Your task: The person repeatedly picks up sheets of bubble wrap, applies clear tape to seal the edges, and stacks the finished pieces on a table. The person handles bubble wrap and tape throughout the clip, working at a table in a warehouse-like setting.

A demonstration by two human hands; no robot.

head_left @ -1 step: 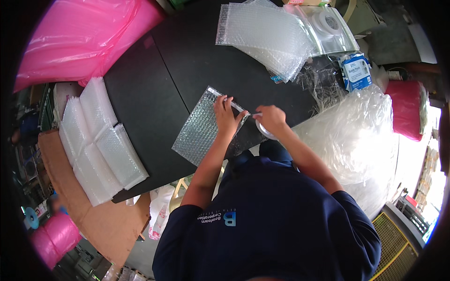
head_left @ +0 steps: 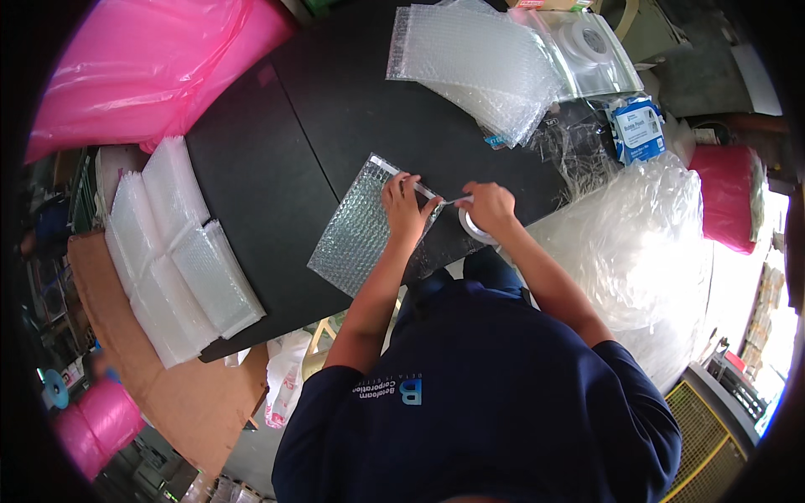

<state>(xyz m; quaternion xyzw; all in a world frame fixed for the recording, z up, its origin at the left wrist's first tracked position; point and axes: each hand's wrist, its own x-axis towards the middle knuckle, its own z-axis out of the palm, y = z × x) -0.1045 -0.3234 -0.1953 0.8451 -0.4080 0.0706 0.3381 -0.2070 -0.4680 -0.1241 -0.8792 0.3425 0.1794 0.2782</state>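
Observation:
A clear bubble-wrap pouch [head_left: 348, 230] lies aslant on the black table in front of me. Along its upper right edge runs a pale strip of tape [head_left: 428, 193]. My left hand [head_left: 404, 210] rests flat on the pouch, fingers apart, with fingertips at that edge and the thumb near the right corner. Just right of the corner, my right hand [head_left: 493, 205] is closed on the tape, and a short taut length spans the gap between hand and pouch. Under the right hand sits a white tape roll [head_left: 478, 230], partly hidden by the hand and wrist.
Stacked bubble pouches [head_left: 180, 251] lie at the table's left edge, above brown cardboard [head_left: 193, 402]. More bubble sheets [head_left: 474, 63] are at the far side, beside another tape roll [head_left: 587, 42] and a blue-and-white packet [head_left: 639, 130]. Clear plastic film [head_left: 629, 243] bulges at right; pink wrap [head_left: 168, 67] stands far left.
My right hand has shifted slightly to the right and up, and the tape between it and the pouch corner looks a little longer. My left hand stays put.

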